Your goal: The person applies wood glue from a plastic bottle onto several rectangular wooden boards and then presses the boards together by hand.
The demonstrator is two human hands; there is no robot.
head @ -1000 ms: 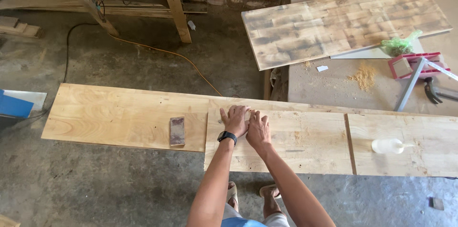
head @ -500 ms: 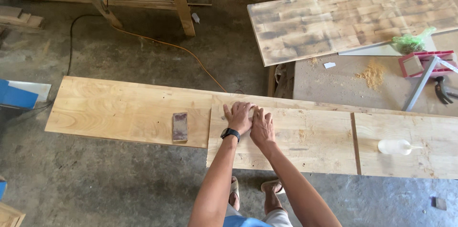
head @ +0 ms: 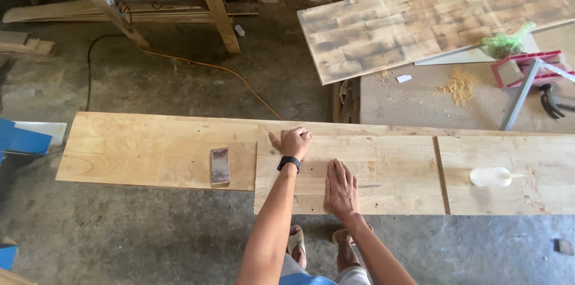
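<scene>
Under the fingers of both hands lies a short pale wooden panel (head: 350, 174), set flat on top of a long plank (head: 156, 150) that runs well past it to either side. The left hand (head: 293, 141) rests near the panel's far edge with its fingers curled loosely, holding nothing; a black wristband (head: 288, 163) sits just behind it. The right hand (head: 341, 189) presses palm-down nearer the middle, fingers stretched flat and close together, also holding nothing.

The panel looks stiff and fairly heavy — bare, dry wood that should not slip much under a palm. I would judge its long edges the best place to take hold, since the face offers no grip.

Just beyond the left fingers' outer side a small sanding block (head: 220, 165) lies on the plank, apart from the panel. Well off from the right fingertips, another panel (head: 503, 174) butts against the first, and a white squeeze bottle (head: 491, 176) lies on it. An orange cable (head: 227, 72) trails across the floor beyond the plank — clear of the hands.
</scene>
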